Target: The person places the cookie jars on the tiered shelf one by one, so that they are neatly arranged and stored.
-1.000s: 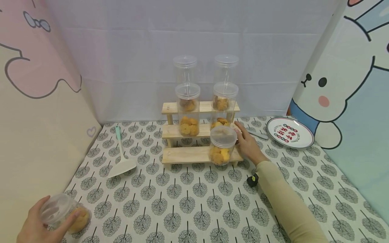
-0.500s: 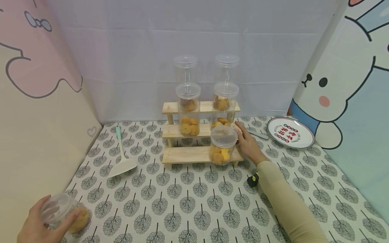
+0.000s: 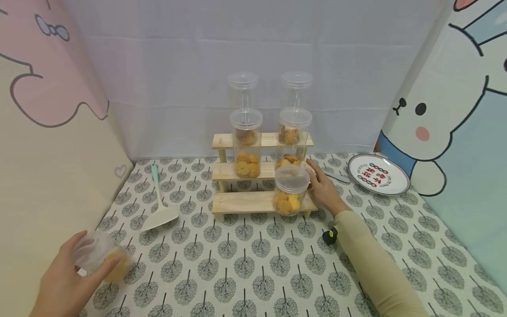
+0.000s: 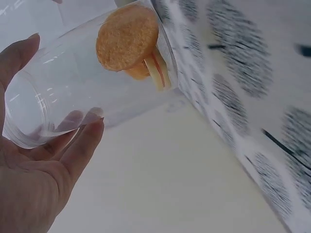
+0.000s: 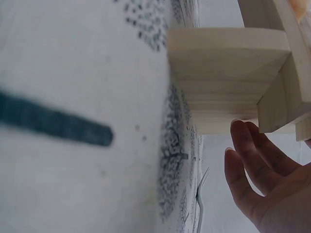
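My left hand [image 3: 65, 273] grips a clear plastic jar [image 3: 95, 251] near its lid end, at the lower left. The jar lies tilted, its base close over the tablecloth; inside, round biscuits [image 4: 127, 38] and a striped sandwich cracker [image 4: 158, 70] gather at the base. At the right end of a three-step wooden rack [image 3: 241, 201], my right hand [image 3: 326, 189] holds the middle step, its fingers [image 5: 252, 155] bent up at the wood from below. On the bottom step, a cookie jar [image 3: 291, 189] stands in front of that hand and partly hides the rack's end.
Several lidded jars stand on the upper steps, among them one with round cookies [image 3: 247, 165]. A spatula [image 3: 159, 218] lies left of the rack. To the right are a decorated plate [image 3: 379, 174] and a grey-handled utensil [image 3: 336, 176]. Fabric walls [image 3: 170, 88] enclose the table.
My left hand has moved the jar up and to the right, a little farther onto the table. The right hand keeps its place on the rack.
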The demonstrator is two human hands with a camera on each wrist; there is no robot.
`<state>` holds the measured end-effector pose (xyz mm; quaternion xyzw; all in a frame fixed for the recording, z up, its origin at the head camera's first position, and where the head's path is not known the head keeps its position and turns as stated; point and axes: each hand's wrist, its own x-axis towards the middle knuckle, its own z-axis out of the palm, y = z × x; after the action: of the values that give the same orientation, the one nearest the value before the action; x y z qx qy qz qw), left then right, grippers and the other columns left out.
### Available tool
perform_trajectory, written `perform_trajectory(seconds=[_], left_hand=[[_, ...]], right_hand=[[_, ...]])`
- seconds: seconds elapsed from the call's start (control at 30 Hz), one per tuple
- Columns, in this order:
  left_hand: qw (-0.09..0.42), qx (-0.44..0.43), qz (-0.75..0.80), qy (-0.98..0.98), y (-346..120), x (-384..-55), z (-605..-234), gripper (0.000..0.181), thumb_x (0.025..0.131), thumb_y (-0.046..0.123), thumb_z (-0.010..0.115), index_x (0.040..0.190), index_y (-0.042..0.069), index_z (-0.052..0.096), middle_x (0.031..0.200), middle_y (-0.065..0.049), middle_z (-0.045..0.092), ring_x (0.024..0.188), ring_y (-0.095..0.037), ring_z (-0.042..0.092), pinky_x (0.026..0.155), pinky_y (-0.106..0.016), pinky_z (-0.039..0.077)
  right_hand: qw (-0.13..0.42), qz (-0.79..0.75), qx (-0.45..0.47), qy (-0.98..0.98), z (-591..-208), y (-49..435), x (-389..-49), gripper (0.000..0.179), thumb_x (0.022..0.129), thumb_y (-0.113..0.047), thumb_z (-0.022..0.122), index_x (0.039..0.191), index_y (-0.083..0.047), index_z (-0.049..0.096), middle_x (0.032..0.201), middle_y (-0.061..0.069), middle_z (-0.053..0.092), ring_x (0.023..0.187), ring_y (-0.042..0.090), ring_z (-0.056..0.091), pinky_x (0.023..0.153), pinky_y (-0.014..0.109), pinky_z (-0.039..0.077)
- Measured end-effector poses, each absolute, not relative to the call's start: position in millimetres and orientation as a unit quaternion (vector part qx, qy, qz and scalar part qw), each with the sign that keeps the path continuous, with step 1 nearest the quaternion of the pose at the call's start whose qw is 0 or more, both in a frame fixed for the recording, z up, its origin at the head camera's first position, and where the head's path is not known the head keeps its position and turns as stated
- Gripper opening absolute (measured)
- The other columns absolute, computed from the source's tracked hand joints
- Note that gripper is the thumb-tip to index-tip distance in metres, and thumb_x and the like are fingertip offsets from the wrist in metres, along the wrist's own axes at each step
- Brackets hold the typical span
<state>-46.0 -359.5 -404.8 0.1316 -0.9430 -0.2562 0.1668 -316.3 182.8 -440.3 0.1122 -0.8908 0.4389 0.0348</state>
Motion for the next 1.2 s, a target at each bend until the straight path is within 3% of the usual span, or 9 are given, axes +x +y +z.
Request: perform_trajectory(seconds=[0.07, 0.13, 0.17, 0.23, 0.33, 0.43, 0.67, 0.87, 1.2], left_hand=[[0.173, 0.107, -0.263, -0.943, -350, -54, -397, 0.103, 0.082, 0.043, 0.082, 0.158, 0.008, 0.022, 0.137, -0.031, 0.051, 0.114, -0.051, 0.051, 0.09, -0.043, 0.044], [0.181, 0.084, -0.271, -0.942, -341, -64, -389, 0.105, 0.08, 0.043, 0.084, 0.158, 0.01, 0.023, 0.135, -0.031, 0.052, 0.114, -0.049, 0.052, 0.092, -0.029, 0.047], [0.184, 0.072, -0.272, -0.942, -336, -69, -384, 0.105, 0.079, 0.042, 0.085, 0.158, 0.01, 0.024, 0.134, -0.031, 0.053, 0.115, -0.048, 0.052, 0.088, -0.022, 0.045], [0.193, 0.043, -0.275, -0.941, -325, -80, -376, 0.104, 0.077, 0.041, 0.086, 0.157, 0.011, 0.026, 0.133, -0.029, 0.054, 0.114, -0.046, 0.053, 0.085, -0.018, 0.044], [0.198, -0.001, -0.275, -0.941, -308, -95, -363, 0.104, 0.076, 0.039, 0.087, 0.156, 0.009, 0.028, 0.133, -0.03, 0.054, 0.113, -0.049, 0.054, 0.088, -0.046, 0.053], [0.199, -0.042, -0.278, -0.939, -289, -110, -352, 0.103, 0.076, 0.037, 0.088, 0.155, 0.007, 0.029, 0.133, -0.031, 0.053, 0.113, -0.05, 0.054, 0.083, -0.07, 0.047], [0.161, -0.112, -0.306, -0.932, -242, -143, -332, 0.097, 0.08, 0.04, 0.084, 0.153, 0.005, 0.031, 0.139, -0.024, 0.052, 0.117, -0.047, 0.056, 0.09, -0.066, 0.051], [0.135, -0.146, -0.326, -0.924, -207, -173, -330, 0.097, 0.08, 0.042, 0.083, 0.155, 0.011, 0.031, 0.142, -0.018, 0.052, 0.121, -0.043, 0.057, 0.098, -0.06, 0.05], [0.128, -0.179, -0.372, -0.902, -162, -215, -343, 0.094, 0.078, 0.04, 0.085, 0.152, 0.011, 0.035, 0.14, -0.014, 0.054, 0.12, -0.034, 0.058, 0.092, -0.051, 0.056]], right_hand=[[0.032, 0.44, 0.111, -0.89, -441, 182, -316, 0.059, 0.103, -0.062, 0.026, 0.158, -0.042, 0.019, 0.11, 0.017, 0.068, 0.097, 0.032, 0.065, 0.096, 0.058, 0.047], [0.029, 0.444, 0.109, -0.889, -441, 182, -315, 0.06, 0.103, -0.063, 0.026, 0.159, -0.041, 0.019, 0.111, 0.018, 0.068, 0.098, 0.033, 0.065, 0.097, 0.059, 0.046], [0.027, 0.446, 0.108, -0.888, -441, 181, -314, 0.061, 0.102, -0.063, 0.026, 0.159, -0.041, 0.019, 0.11, 0.017, 0.068, 0.098, 0.032, 0.065, 0.098, 0.059, 0.045], [0.024, 0.448, 0.105, -0.887, -442, 180, -313, 0.061, 0.102, -0.064, 0.026, 0.158, -0.043, 0.019, 0.11, 0.017, 0.068, 0.098, 0.032, 0.065, 0.1, 0.06, 0.044], [0.022, 0.454, 0.103, -0.885, -442, 180, -313, 0.059, 0.101, -0.065, 0.027, 0.157, -0.046, 0.019, 0.112, 0.016, 0.068, 0.099, 0.032, 0.065, 0.099, 0.059, 0.045], [0.022, 0.458, 0.102, -0.883, -442, 179, -313, 0.058, 0.101, -0.066, 0.027, 0.156, -0.048, 0.019, 0.111, 0.015, 0.068, 0.098, 0.03, 0.064, 0.095, 0.056, 0.048], [0.031, 0.454, 0.107, -0.884, -443, 180, -315, 0.058, 0.103, -0.062, 0.027, 0.157, -0.044, 0.02, 0.111, 0.015, 0.069, 0.096, 0.029, 0.065, 0.093, 0.054, 0.049], [0.035, 0.449, 0.109, -0.886, -442, 181, -317, 0.06, 0.103, -0.062, 0.027, 0.159, -0.04, 0.02, 0.113, 0.016, 0.069, 0.096, 0.03, 0.066, 0.094, 0.057, 0.049], [0.03, 0.451, 0.111, -0.885, -440, 182, -316, 0.056, 0.105, -0.057, 0.028, 0.159, -0.04, 0.02, 0.123, 0.019, 0.067, 0.098, 0.032, 0.067, 0.094, 0.056, 0.05]])
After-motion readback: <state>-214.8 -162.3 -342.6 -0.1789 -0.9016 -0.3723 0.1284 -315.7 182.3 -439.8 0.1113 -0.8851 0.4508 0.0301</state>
